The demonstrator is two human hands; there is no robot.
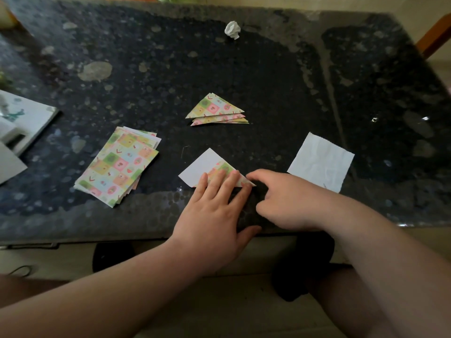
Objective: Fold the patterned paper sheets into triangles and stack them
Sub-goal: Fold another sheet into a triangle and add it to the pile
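Note:
A half-folded patterned sheet point(207, 165) lies white side up near the table's front edge, one patterned corner turned over it. My left hand point(214, 208) presses straight fingers flat on the folded flap. My right hand point(283, 198) has curled fingers, and its fingertip touches the flap's right tip. A stack of folded patterned triangles point(216, 109) sits behind, toward the table's middle. A pile of unfolded patterned sheets point(119, 165) lies to the left.
A white square sheet point(322, 162) lies to the right. A crumpled white paper ball point(233, 30) sits at the back. White papers and a box point(22, 120) lie at the left edge of the dark speckled table point(268, 81).

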